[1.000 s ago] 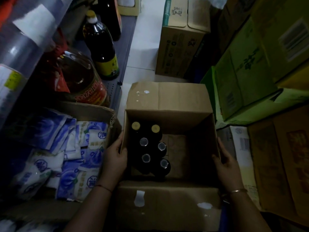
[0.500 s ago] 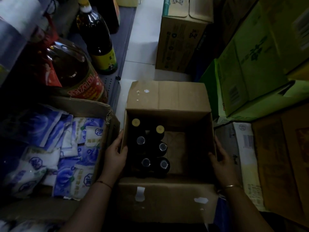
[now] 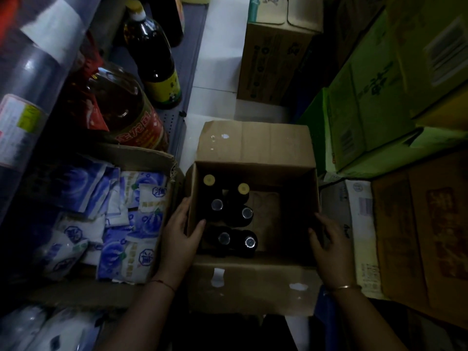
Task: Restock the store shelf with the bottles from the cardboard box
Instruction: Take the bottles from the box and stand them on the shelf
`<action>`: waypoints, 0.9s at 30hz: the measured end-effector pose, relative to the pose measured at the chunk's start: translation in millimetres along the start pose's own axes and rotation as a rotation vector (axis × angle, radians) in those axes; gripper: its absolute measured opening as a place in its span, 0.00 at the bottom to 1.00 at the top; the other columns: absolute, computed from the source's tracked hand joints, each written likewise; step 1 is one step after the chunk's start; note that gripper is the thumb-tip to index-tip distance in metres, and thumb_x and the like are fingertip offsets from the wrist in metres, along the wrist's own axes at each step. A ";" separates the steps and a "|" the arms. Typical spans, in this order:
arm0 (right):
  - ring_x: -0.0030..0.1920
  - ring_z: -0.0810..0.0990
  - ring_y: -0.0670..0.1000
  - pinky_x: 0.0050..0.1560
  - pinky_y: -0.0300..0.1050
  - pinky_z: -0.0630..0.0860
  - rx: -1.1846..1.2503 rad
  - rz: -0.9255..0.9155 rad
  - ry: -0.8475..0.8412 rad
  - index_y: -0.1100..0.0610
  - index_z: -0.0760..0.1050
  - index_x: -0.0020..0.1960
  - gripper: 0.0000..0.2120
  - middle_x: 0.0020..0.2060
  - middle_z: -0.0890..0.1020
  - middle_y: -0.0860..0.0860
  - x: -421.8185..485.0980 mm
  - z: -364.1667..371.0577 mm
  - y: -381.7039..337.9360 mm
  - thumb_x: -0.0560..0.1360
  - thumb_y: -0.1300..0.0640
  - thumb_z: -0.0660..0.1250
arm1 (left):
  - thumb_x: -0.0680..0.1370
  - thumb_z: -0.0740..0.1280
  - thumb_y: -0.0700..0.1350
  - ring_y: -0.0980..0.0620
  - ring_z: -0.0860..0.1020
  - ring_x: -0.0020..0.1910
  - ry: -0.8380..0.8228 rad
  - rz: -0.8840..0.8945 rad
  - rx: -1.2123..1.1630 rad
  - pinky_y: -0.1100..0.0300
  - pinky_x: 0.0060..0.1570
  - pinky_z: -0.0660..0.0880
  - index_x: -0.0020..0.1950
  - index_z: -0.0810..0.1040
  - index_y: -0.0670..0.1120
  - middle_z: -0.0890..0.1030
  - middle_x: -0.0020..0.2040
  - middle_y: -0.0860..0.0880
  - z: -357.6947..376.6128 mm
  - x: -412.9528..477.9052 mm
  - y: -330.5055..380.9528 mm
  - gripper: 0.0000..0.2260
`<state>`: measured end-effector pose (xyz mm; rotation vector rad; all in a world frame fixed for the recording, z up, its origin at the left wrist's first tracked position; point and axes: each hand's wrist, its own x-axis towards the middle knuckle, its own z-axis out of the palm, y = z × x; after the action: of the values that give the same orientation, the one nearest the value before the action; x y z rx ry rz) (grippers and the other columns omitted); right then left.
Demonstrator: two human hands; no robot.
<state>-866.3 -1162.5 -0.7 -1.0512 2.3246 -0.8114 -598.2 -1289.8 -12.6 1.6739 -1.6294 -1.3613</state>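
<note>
An open cardboard box stands on the floor in front of me with its flaps folded out. Several dark bottles stand upright in its left half; two at the back have yellow caps, the others dark shiny caps. The right half shows bare box bottom. My left hand grips the box's left wall, thumb inside. My right hand holds the box's right wall from outside. The store shelf runs along the left, low and grey.
A large dark bottle and a big oil jug stand on the shelf. A carton of blue-and-white packets sits left of the box. Stacked brown and green cartons crowd the right; another carton stands on the white floor behind.
Both hands stay on the box's sides. The view has shifted slightly and the box sits a little lower and nearer the shelf side; the bottles keep their places.
</note>
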 end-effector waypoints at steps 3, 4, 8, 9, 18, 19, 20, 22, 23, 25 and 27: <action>0.54 0.75 0.56 0.51 0.36 0.67 -0.081 -0.126 -0.039 0.55 0.77 0.58 0.15 0.51 0.79 0.54 -14.4 12.2 -19.2 0.72 0.64 0.70 | 0.74 0.70 0.39 0.58 0.75 0.57 0.039 0.152 0.076 0.60 0.58 0.75 0.61 0.76 0.50 0.75 0.60 0.53 8.3 -18.4 13.6 0.17; 0.52 0.75 0.54 0.50 0.32 0.66 -0.036 -0.132 -0.119 0.51 0.77 0.57 0.16 0.49 0.78 0.51 -17.3 19.3 -23.7 0.71 0.63 0.71 | 0.74 0.71 0.39 0.60 0.76 0.54 0.009 0.152 0.086 0.61 0.55 0.77 0.58 0.78 0.50 0.75 0.56 0.53 14.1 -20.5 13.6 0.14; 0.47 0.75 0.42 0.47 0.22 0.67 0.092 -0.046 -0.453 0.47 0.75 0.56 0.17 0.45 0.73 0.39 -14.0 47.3 -31.0 0.70 0.58 0.73 | 0.70 0.74 0.40 0.57 0.77 0.40 -0.243 0.000 0.098 0.73 0.42 0.75 0.59 0.78 0.48 0.72 0.53 0.50 36.8 -14.6 4.6 0.18; 0.46 0.75 0.40 0.46 0.21 0.67 0.090 -0.030 -0.497 0.50 0.76 0.57 0.18 0.46 0.73 0.40 -9.8 53.4 -30.5 0.69 0.58 0.74 | 0.70 0.75 0.40 0.58 0.75 0.38 -0.287 -0.020 0.111 0.74 0.40 0.74 0.60 0.77 0.47 0.71 0.54 0.49 40.7 -11.2 2.1 0.20; 0.61 0.75 0.47 0.59 0.33 0.68 -0.028 -0.006 -0.802 0.56 0.71 0.66 0.32 0.62 0.77 0.54 17.6 84.3 -16.3 0.64 0.61 0.78 | 0.67 0.76 0.41 0.56 0.71 0.57 -0.500 -0.020 0.348 0.66 0.55 0.70 0.62 0.75 0.47 0.71 0.62 0.51 51.7 16.8 -18.6 0.24; 0.61 0.75 0.48 0.58 0.31 0.67 -0.048 -0.017 -0.808 0.56 0.71 0.67 0.32 0.63 0.76 0.54 19.8 86.1 -15.8 0.65 0.62 0.77 | 0.67 0.76 0.40 0.56 0.72 0.58 -0.506 -0.009 0.359 0.66 0.55 0.70 0.60 0.76 0.47 0.72 0.62 0.50 52.7 19.1 -21.5 0.23; 0.62 0.74 0.49 0.56 0.29 0.65 -0.084 -0.041 -0.807 0.56 0.71 0.67 0.31 0.63 0.75 0.54 21.9 87.8 -15.2 0.65 0.61 0.76 | 0.68 0.75 0.38 0.55 0.72 0.59 -0.503 0.004 0.367 0.66 0.56 0.70 0.59 0.76 0.47 0.72 0.62 0.50 53.4 21.4 -24.1 0.21; 0.63 0.74 0.51 0.54 0.27 0.61 -0.162 -0.101 -0.807 0.56 0.71 0.66 0.30 0.62 0.75 0.54 26.1 91.1 -13.0 0.66 0.60 0.76 | 0.69 0.74 0.37 0.56 0.72 0.59 -0.490 0.025 0.369 0.67 0.56 0.68 0.60 0.76 0.46 0.73 0.61 0.50 54.3 25.4 -27.0 0.21; 0.63 0.74 0.52 0.53 0.27 0.61 -0.184 -0.121 -0.811 0.57 0.72 0.66 0.29 0.62 0.75 0.55 27.7 92.7 -11.7 0.66 0.60 0.75 | 0.69 0.74 0.37 0.57 0.72 0.59 -0.486 0.032 0.363 0.68 0.56 0.67 0.61 0.76 0.46 0.73 0.62 0.50 54.9 27.2 -27.9 0.22; 0.61 0.75 0.52 0.53 0.28 0.62 -0.198 -0.146 -0.820 0.57 0.75 0.63 0.25 0.61 0.75 0.55 30.3 96.0 -8.2 0.66 0.61 0.75 | 0.69 0.74 0.37 0.54 0.72 0.61 -0.476 0.043 0.339 0.67 0.59 0.67 0.64 0.75 0.44 0.74 0.63 0.48 56.9 31.5 -28.6 0.24; 0.61 0.75 0.52 0.54 0.29 0.63 -0.185 -0.154 -0.830 0.58 0.76 0.61 0.23 0.61 0.75 0.55 31.5 98.8 -5.9 0.67 0.62 0.75 | 0.69 0.75 0.38 0.52 0.74 0.62 -0.443 0.045 0.309 0.66 0.58 0.68 0.63 0.76 0.44 0.75 0.62 0.47 59.0 34.3 -28.7 0.23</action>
<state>-821.6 -1222.2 -73.0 -1.3331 1.6319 -0.1349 -640.1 -1296.8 -73.3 1.5549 -2.2093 -1.6064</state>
